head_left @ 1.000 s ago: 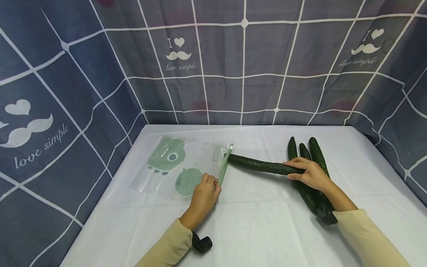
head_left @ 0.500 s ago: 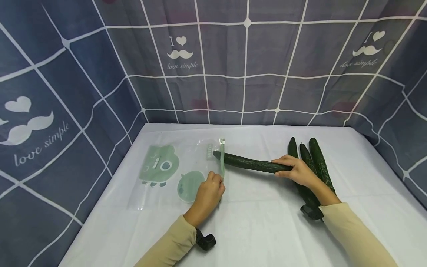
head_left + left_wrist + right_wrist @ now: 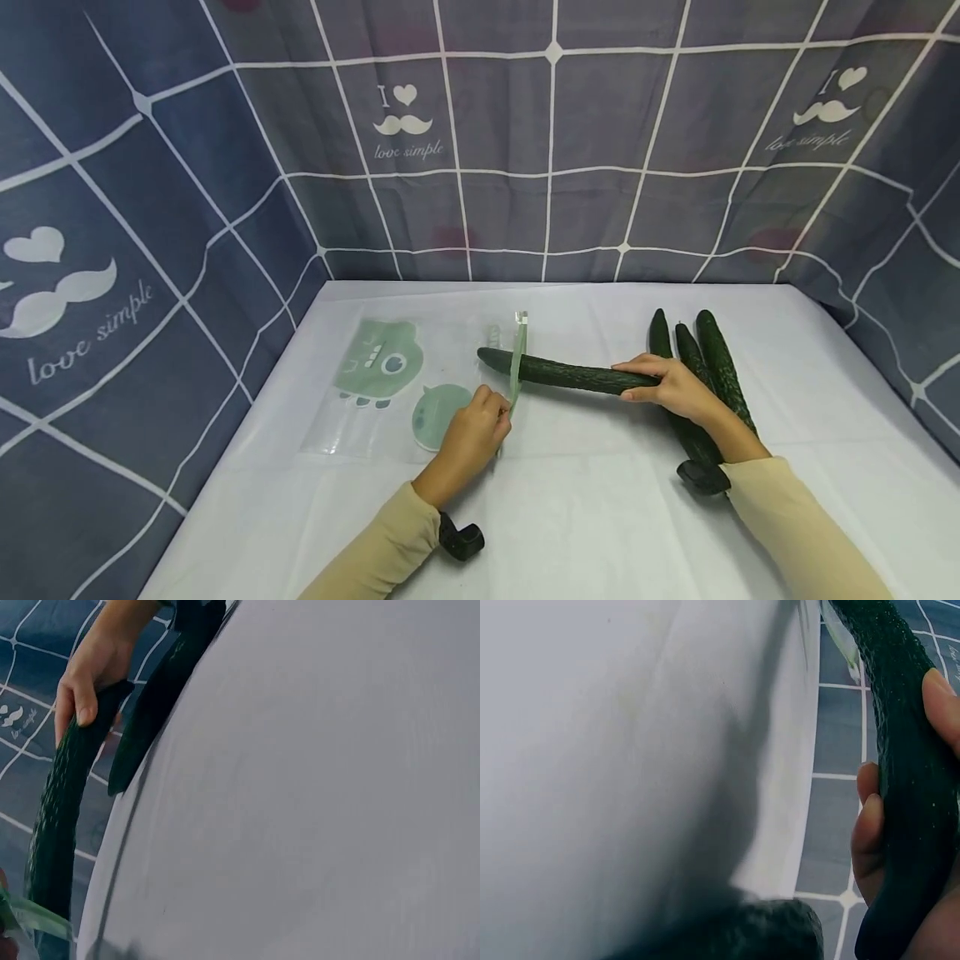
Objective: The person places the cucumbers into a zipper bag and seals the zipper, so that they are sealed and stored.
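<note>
At the mouth of the clear plastic bag (image 3: 420, 367), the left hand (image 3: 471, 429) pinches the near part of the green strip (image 3: 521, 337) edging the opening. To the right of the bag, the right hand (image 3: 675, 387) grips the outer end of a long, dark green cucumber (image 3: 573, 376), thumb on one side and fingers on the other. That cucumber reaches leftward to the bag; its tip passes behind the strip and sits just within the mouth, while most of its length is outside. Well to the right of the bag, three more cucumbers (image 3: 693, 358) lie close together, partly hidden by the right hand and forearm. Beneath the bag spreads a white cloth (image 3: 585, 508), and beyond it hangs a dark curtain (image 3: 592, 150) with white grid lines.
</note>
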Demonstrator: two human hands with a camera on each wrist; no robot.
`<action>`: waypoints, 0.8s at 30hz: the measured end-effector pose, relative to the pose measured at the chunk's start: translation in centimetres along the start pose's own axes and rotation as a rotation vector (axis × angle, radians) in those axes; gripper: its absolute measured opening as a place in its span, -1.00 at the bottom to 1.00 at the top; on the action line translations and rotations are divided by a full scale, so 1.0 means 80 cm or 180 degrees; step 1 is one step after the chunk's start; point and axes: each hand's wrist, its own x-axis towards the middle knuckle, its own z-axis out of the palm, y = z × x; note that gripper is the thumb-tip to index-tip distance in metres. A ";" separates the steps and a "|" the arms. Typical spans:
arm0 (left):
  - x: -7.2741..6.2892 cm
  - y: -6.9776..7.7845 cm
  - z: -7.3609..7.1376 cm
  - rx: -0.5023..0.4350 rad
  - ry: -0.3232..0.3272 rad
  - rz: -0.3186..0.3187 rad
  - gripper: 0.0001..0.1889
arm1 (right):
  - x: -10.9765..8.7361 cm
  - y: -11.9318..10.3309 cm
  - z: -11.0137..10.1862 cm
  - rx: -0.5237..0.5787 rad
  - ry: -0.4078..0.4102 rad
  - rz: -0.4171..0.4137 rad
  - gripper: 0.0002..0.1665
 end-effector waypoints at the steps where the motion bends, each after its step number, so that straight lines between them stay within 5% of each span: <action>1: 0.000 0.001 0.000 -0.0005 0.0012 0.0070 -0.91 | 0.004 -0.001 0.003 -0.0011 -0.0003 0.0006 -0.42; 7: 0.001 0.004 0.001 0.0006 -0.0029 0.0302 -0.94 | 0.033 -0.014 0.014 0.0042 0.0032 0.0059 -0.41; 24: 0.009 0.011 -0.001 -0.0149 -0.0321 0.0287 -0.94 | 0.105 -0.031 0.050 0.0490 -0.0178 0.0297 -0.42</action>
